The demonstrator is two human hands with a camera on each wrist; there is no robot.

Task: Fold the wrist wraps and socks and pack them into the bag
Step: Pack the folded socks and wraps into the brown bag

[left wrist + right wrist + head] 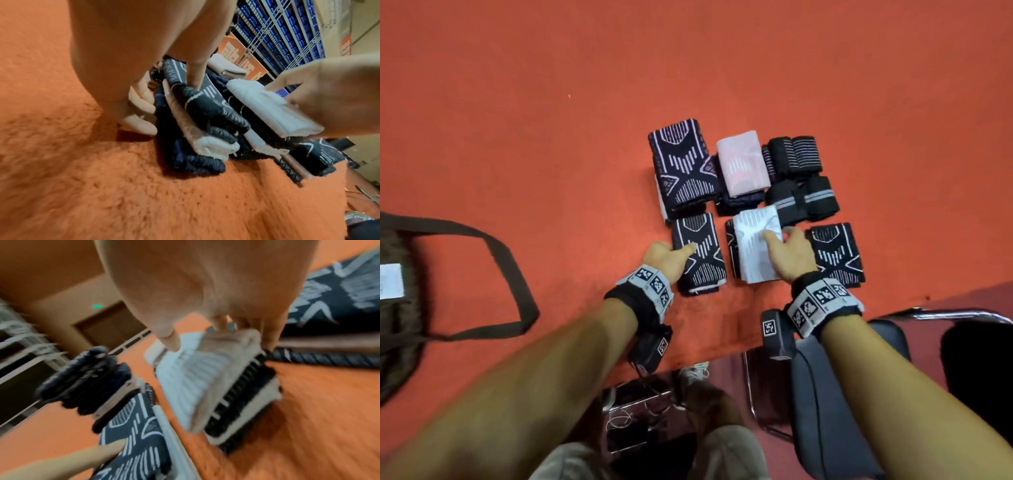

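Folded socks and wraps lie in piles on the orange carpeted table (551, 137). My left hand (677, 256) grips the near-left stack of dark patterned socks (702, 260), thumb (195, 76) on top and fingers (141, 112) against its side. My right hand (780, 240) grips the stack topped by a white sock (755, 253), thumb (170, 340) on top and fingers curled over the far edge. The same white sock (185, 379) sits on dark ones. Black rolled wrist wraps (796, 156) lie at the back right. The brown bag (397, 308) lies at the far left.
More stacks: dark patterned socks (681, 164), a pink-topped pile (743, 161), grey-striped wraps (806, 198), and a dark stack (837, 255) right of my right hand. The bag strap (506, 263) loops over the carpet. A chair (842, 383) stands below the table's front edge.
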